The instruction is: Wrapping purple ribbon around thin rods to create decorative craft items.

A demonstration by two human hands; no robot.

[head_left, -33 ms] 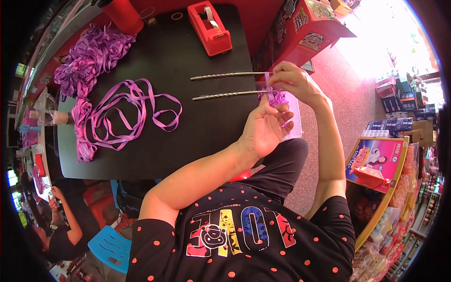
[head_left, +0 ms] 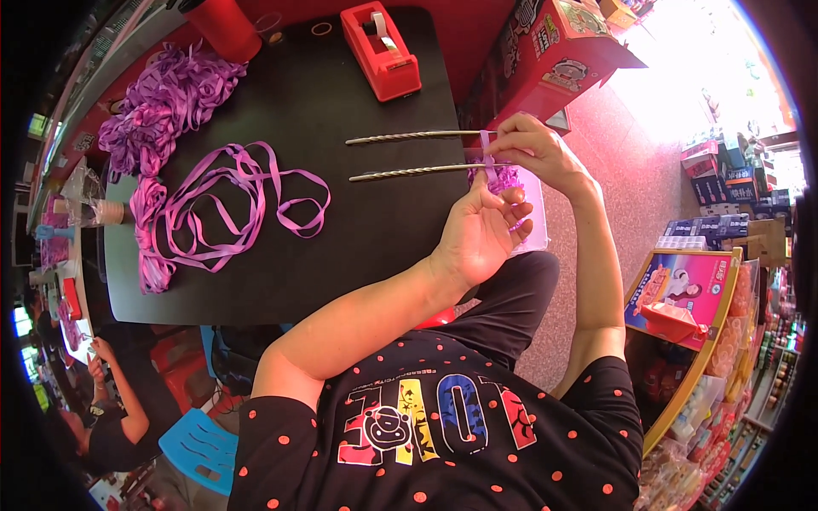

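Observation:
Two twisted metal rods (head_left: 413,175) stick out over the right part of the dark table, side by side with a gap between them. A narrow purple ribbon (head_left: 488,149) runs across both rods near their right ends. At the far rod my right hand (head_left: 537,153) pinches the ribbon, its fingers closed. By the near rod my left hand (head_left: 477,234) is turned palm up, thumb against the ribbon and other fingers curled. A bunch of shiny purple ribbon (head_left: 509,177) hangs behind the left fingers, partly hidden. Loose purple ribbon loops (head_left: 223,249) lie on the table, leading to a heaped ribbon pile (head_left: 175,102).
A red tape dispenser (head_left: 381,55) stands at the table's (head_left: 341,272) far edge, with a red cylinder (head_left: 220,30) left of it. A large red printed box (head_left: 554,60) is beyond my right hand. A blue stool (head_left: 202,451) is at lower left; stocked shelves line the right.

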